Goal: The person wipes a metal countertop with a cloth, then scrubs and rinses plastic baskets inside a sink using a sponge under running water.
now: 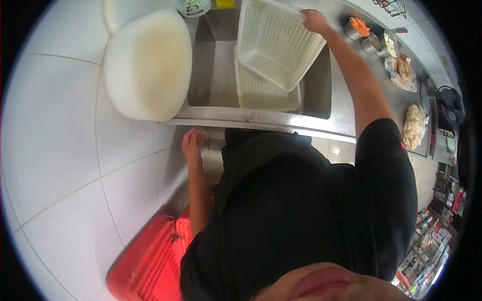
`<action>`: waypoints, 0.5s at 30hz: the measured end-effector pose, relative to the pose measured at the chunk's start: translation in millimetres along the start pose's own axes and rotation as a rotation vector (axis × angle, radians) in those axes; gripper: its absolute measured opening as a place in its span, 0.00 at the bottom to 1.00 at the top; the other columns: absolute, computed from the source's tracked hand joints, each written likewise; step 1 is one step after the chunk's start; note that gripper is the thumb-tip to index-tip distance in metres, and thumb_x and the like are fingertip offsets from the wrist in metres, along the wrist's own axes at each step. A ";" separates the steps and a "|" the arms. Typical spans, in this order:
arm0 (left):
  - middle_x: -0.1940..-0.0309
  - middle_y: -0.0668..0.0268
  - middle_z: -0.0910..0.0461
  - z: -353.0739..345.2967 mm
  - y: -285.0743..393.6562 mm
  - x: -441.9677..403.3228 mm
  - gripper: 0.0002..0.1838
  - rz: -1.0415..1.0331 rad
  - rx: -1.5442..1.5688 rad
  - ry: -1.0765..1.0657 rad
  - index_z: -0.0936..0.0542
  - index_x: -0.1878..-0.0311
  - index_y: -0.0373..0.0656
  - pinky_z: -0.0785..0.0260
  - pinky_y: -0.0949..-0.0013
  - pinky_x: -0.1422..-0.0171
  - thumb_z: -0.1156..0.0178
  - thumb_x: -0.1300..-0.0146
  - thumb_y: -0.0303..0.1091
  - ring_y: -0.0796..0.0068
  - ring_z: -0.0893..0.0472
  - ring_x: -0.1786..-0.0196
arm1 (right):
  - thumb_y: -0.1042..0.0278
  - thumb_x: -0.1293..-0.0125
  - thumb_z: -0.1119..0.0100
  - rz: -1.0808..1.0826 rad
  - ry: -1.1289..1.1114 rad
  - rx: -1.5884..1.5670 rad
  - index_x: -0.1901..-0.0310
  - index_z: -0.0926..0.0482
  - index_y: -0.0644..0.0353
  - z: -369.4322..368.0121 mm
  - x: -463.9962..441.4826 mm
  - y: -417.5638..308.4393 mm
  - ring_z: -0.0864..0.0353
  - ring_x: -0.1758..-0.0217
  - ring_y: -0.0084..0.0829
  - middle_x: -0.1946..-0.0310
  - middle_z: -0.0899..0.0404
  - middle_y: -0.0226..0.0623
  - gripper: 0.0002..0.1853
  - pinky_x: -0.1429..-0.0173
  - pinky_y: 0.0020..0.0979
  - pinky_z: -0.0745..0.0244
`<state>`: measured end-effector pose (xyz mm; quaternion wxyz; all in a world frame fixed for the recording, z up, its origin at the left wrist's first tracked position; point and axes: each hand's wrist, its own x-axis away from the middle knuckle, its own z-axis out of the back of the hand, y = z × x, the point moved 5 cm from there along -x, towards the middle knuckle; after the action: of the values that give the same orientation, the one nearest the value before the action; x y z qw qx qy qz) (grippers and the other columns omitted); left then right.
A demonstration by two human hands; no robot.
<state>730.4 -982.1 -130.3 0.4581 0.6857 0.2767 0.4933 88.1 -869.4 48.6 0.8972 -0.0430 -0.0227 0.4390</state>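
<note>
My right hand [315,22] is closed on the upper right rim of a white perforated plastic basket [273,42], which is tilted over the metal sink [213,70]. A second white perforated basket [268,95] lies beneath it in the sink, partly covered by the upper one. My left hand [192,144] hangs below the front edge of the counter, near the tiled wall. Its fingers are loosely bent and apart, with nothing seen in them.
A large round white board [148,65] leans at the sink's left. Metal containers, one with shredded orange food [358,26], and bagged pale food [414,126] stand along the right counter [346,95]. Red plastic containers [150,261] sit low at left.
</note>
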 end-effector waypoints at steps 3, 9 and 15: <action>0.54 0.59 0.16 18.9 -23.3 1.7 0.13 0.029 -0.009 0.064 0.24 0.43 0.38 0.23 0.68 0.54 0.47 0.26 0.32 0.69 0.16 0.56 | 0.74 0.45 0.44 0.201 0.146 -0.047 0.41 0.20 0.56 13.6 45.0 3.0 0.19 0.42 0.47 0.47 0.17 0.46 0.26 0.36 0.41 0.25; 0.56 0.62 0.17 44.5 -49.8 0.1 0.12 0.102 -0.184 0.021 0.24 0.44 0.39 0.25 0.71 0.56 0.48 0.26 0.31 0.73 0.17 0.59 | 0.86 0.51 0.42 0.365 0.427 -0.120 0.42 0.19 0.54 84.7 203.3 -30.0 0.21 0.36 0.42 0.41 0.19 0.39 0.31 0.32 0.39 0.25; 0.60 0.66 0.18 40.9 -65.9 -36.5 0.11 0.154 -0.424 -0.135 0.23 0.45 0.41 0.28 0.74 0.59 0.49 0.25 0.32 0.76 0.19 0.62 | 0.92 0.58 0.45 0.451 0.274 -0.075 0.45 0.17 0.56 125.2 305.3 -64.4 0.20 0.38 0.42 0.42 0.18 0.36 0.35 0.35 0.38 0.21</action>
<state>760.1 -998.8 -209.0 0.5703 0.6246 0.0825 0.5270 316.2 -660.5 180.3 0.7690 -0.1394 0.0930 0.6169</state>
